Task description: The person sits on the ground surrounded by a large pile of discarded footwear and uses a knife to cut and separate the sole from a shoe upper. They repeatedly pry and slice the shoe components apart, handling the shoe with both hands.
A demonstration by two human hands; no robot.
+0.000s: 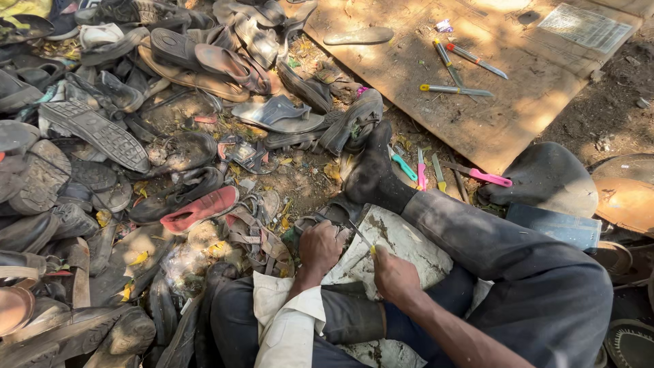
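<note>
**Asha:** Down at six o'clock, what are the two hands busy with?

**Ben:** The left hand (320,247) is curled shut over a worn dark sandal (325,217), pinning it against a stained pale slab (402,247) that lies across the lap. The right hand (395,276) is pinched around a thin blade with a yellow handle (363,240), whose tip reaches toward the sandal, at about eleven o'clock from that hand.

**Asha:** So where is the sandal, exactly?

**Ben:** Just above the left hand, at the slab's upper left edge, close to the toe of a black boot (373,174) on the outstretched leg.

**Asha:** And around them?

**Ben:** From seven to eleven o'clock, a big heap of old shoes and sandals (122,136) covers the ground; a red shoe (199,208) lies at its near edge. At one o'clock, a wooden board (477,116) carries three slim knives (453,71) and a loose shoe sole (359,35). Between the board and the boot, on the dirt, sit a teal-handled tool (404,167) and a pink-handled tool (487,176). At three o'clock, there's a dark rounded stone (552,180), with a flat dark block (555,227) just below it.

**Asha:** Is the blade touching the sandal?

**Ben:** I cannot tell; the left hand's fingers cover that spot.
</note>
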